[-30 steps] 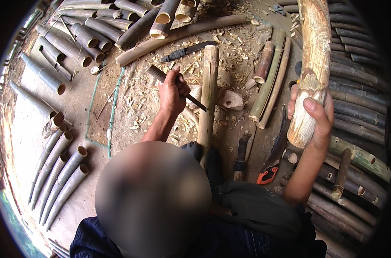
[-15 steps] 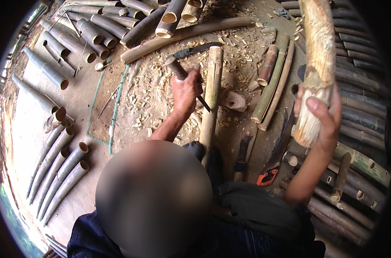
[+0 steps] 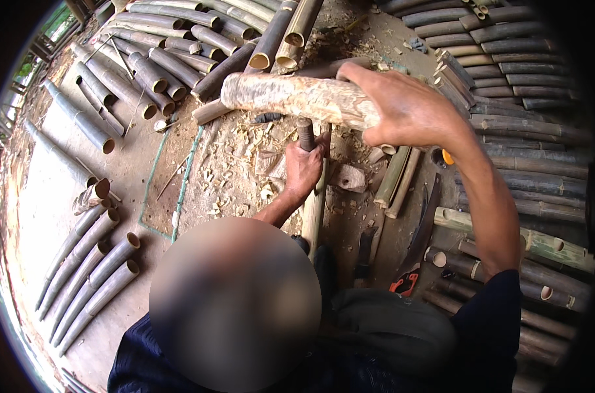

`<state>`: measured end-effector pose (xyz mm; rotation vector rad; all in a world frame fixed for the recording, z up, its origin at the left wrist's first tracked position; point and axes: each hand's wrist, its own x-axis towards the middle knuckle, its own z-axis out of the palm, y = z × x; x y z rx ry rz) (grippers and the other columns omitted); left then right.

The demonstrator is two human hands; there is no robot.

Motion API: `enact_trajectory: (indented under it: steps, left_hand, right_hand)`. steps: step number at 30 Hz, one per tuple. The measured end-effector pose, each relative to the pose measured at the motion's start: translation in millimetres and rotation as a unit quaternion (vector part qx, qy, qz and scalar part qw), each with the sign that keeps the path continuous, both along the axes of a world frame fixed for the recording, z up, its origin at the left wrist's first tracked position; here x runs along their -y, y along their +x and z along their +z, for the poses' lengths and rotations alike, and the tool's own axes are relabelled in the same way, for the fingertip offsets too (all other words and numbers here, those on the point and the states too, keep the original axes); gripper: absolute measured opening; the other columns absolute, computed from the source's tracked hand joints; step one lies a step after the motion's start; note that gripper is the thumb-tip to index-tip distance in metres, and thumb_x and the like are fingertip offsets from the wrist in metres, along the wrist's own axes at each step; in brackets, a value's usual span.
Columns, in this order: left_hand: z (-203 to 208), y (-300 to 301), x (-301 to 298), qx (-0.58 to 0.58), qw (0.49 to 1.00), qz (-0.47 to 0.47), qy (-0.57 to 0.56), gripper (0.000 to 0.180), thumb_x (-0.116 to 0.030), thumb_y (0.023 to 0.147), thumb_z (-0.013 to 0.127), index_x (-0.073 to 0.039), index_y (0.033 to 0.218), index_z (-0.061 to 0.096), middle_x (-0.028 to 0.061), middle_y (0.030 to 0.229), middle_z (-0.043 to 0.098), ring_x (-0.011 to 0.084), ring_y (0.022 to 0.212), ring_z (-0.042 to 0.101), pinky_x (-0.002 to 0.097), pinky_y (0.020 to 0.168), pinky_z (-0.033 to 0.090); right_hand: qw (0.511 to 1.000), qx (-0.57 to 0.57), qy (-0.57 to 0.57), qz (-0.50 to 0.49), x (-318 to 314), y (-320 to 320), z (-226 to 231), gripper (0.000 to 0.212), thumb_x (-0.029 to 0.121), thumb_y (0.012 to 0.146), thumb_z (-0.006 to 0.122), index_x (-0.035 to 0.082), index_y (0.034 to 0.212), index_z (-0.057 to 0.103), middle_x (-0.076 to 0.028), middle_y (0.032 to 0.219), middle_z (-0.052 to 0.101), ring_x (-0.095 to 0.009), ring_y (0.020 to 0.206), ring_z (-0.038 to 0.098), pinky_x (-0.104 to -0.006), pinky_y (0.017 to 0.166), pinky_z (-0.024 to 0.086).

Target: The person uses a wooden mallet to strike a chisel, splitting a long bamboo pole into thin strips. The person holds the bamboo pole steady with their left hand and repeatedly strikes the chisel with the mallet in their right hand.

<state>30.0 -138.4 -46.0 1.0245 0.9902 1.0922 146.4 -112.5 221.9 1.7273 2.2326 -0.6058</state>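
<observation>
My left hand [image 3: 304, 169] is closed around the ribbed handle of a chisel [image 3: 306, 134], which stands near upright over a pale bamboo pole [image 3: 312, 219]. The chisel's blade is mostly hidden by the hand. Held by its end in my right hand [image 3: 405, 108] is a thick, rough wooden club [image 3: 297, 95], lying almost level just above the top of the chisel handle. I cannot tell whether the two touch. The pole runs away from me between my feet, and the club covers its far end. Beside the pole sits a wooden block [image 3: 350, 177].
Pale chips [image 3: 226, 180] litter the ground. At right lie a saw with an orange handle [image 3: 405, 283], a short knife [image 3: 365, 252] and cut bamboo lengths [image 3: 402, 180]. Bamboo tubes [image 3: 117, 69] fill the far left, more [image 3: 101, 295] lie near left, and stacked bamboo [image 3: 533, 131] lines the right.
My right hand has swung the club from upright at the right to level over the chisel. My left hand and the chisel appear slightly lower and farther right, the chisel more upright.
</observation>
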Motion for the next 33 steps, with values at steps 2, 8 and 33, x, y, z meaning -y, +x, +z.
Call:
enact_trajectory:
  steps: [2, 8, 33]
  left_hand:
    - [3, 7, -10, -0.025, 1.0, -0.01, -0.005, 0.029, -0.022, 0.098, 0.067, 0.002, 0.083, 0.072, -0.0002, 0.063, 0.057, 0.0086, 0.055, 0.048, 0.0305, 0.052, 0.04]
    - [34, 50, -81, -0.067, 0.997, -0.04, 0.012, 0.038, -0.04, 0.084, 0.076, -0.004, 0.076, 0.067, 0.0026, 0.063, 0.06, 0.0124, 0.056, 0.052, 0.0329, 0.055, 0.044]
    - [9, 40, -106, 0.188, 0.979, -0.044, -0.066, 0.029, -0.007, 0.086, 0.061, -0.013, 0.061, 0.047, -0.0056, 0.054, 0.037, 0.0057, 0.042, 0.03, 0.0258, 0.039, 0.022]
  right_hand:
    - [0.996, -0.074, 0.041, -0.032, 3, 7, 12, 0.092, 0.016, 0.067, 0.081, -0.008, 0.145, 0.039, -0.025, 0.118, 0.064, -0.033, 0.106, 0.066, -0.0442, 0.095, 0.056]
    - [0.903, -0.238, 0.356, 0.011, 13, 62, 66, 0.084, 0.023, 0.075, 0.081, -0.007, 0.143, 0.043, -0.017, 0.124, 0.059, -0.022, 0.107, 0.063, -0.0337, 0.092, 0.055]
    - [0.714, -0.536, 0.167, -0.417, 104, 123, -65, 0.085, 0.015, 0.076, 0.072, -0.001, 0.15, 0.035, -0.014, 0.096, 0.064, -0.018, 0.069, 0.065, -0.0304, 0.059, 0.057]
